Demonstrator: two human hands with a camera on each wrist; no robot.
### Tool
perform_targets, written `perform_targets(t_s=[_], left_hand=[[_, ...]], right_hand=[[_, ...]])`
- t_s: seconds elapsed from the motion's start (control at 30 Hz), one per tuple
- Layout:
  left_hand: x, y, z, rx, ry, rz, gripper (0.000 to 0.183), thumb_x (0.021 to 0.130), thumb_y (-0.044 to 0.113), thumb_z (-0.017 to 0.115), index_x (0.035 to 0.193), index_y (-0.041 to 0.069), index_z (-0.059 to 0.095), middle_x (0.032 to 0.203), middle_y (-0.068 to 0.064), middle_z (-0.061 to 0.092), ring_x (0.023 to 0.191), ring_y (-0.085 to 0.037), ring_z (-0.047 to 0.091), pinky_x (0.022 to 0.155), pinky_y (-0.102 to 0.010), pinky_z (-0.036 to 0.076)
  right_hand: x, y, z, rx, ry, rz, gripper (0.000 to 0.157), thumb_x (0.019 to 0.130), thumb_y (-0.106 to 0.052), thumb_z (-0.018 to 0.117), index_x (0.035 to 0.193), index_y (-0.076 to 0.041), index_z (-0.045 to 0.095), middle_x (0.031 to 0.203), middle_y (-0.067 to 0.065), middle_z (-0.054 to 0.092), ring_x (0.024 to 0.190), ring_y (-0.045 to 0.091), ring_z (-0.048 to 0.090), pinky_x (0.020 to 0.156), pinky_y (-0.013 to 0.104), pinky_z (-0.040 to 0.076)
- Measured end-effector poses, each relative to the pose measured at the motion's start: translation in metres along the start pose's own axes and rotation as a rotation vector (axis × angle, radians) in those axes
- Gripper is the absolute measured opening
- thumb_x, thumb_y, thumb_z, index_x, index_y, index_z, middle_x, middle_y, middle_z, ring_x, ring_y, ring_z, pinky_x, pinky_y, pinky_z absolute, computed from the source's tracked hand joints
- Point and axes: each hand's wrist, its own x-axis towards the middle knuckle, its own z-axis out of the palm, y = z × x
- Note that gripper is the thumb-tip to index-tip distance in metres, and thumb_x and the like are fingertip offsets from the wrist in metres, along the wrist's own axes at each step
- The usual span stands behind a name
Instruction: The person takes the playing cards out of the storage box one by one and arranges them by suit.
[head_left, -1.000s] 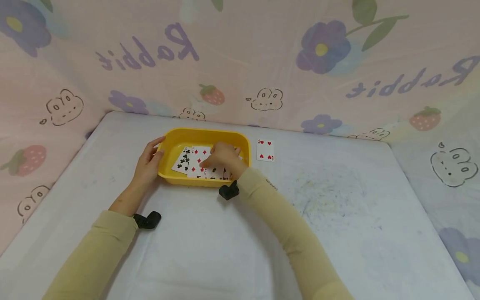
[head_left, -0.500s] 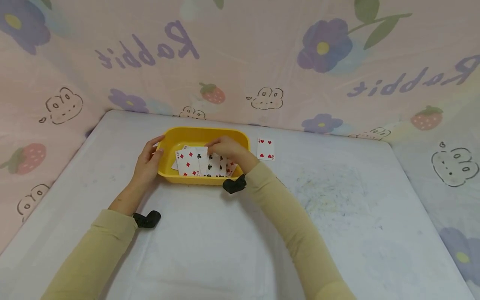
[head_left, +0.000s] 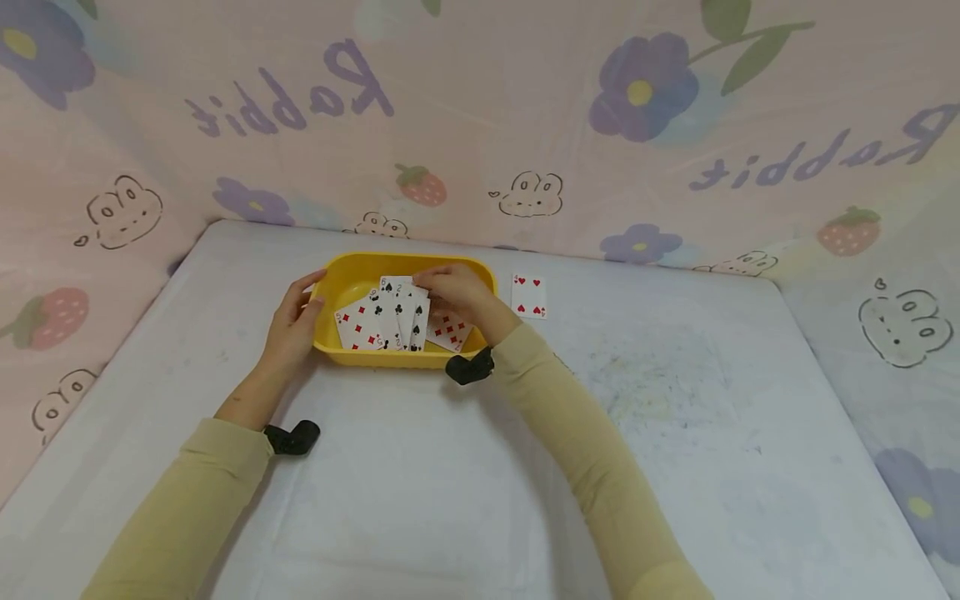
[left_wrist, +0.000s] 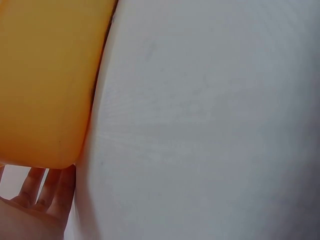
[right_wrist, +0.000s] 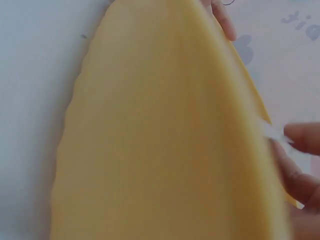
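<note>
The left hand (head_left: 294,317) grips the yellow plastic tub (head_left: 390,360) at nine o'clock; toward two o'clock inside it, the right hand (head_left: 465,292) seems to pinch a white card edge, though which card is unclear. The fanned white playing cards (head_left: 401,315) overlap toward six o'clock, so a pinch catching two could drag both. Against half a second ago, the red-pipped five of diamonds (head_left: 356,327) lies turned farther toward nine o'clock.

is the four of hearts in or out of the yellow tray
Out: the four of hearts lies face up on the white tabletop, apart from the yellow tray.
</note>
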Motion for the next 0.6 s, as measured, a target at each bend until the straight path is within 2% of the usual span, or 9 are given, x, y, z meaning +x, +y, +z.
perform_targets(t_s=[0.17,0.3,0.5,0.6], left_hand=[[0.0008,-0.0009,-0.0001,0.007,0.001,-0.007,0.045,0.104,0.027,0.033,0.149,0.028,0.031,0.142,-0.018,0.038,0.12,-0.032,0.04,0.098,-0.031,0.04],[0.0001,-0.0003,-0.0002,0.005,0.002,-0.007,0.045,0.104,0.027,0.033,0.149,0.028,0.031,0.142,-0.017,0.038,0.119,-0.031,0.04,0.096,-0.028,0.04],[-0.0001,0.0004,0.0002,-0.007,0.004,0.004,0.045,0.104,0.026,0.033,0.149,0.026,0.032,0.141,-0.017,0.039,0.117,-0.029,0.041,0.092,-0.022,0.04],[0.0001,0.0012,0.0005,-0.004,0.007,0.007,0.045,0.104,0.025,0.033,0.149,0.026,0.033,0.14,-0.018,0.04,0.116,-0.029,0.041,0.09,-0.021,0.039]], right_hand=[[-0.001,-0.0012,0.0017,0.095,-0.022,-0.015,0.035,0.095,-0.007,0.055,0.129,0.001,0.056,0.13,0.017,0.057,0.109,0.026,0.06,0.1,0.036,0.046],[-0.0026,-0.0024,0.0025,0.089,-0.002,-0.029,0.039,0.09,0.002,0.057,0.129,0.0,0.057,0.134,0.015,0.054,0.102,0.022,0.059,0.099,0.034,0.047],[-0.0039,-0.002,0.0006,0.012,0.092,-0.059,0.033,0.091,-0.007,0.061,0.123,-0.005,0.062,0.129,0.01,0.057,0.107,0.024,0.062,0.098,0.034,0.047],[-0.0047,-0.0019,-0.0019,-0.036,0.151,-0.076,0.029,0.092,-0.01,0.059,0.12,-0.009,0.064,0.128,0.007,0.058,0.104,0.021,0.058,0.096,0.034,0.047]])
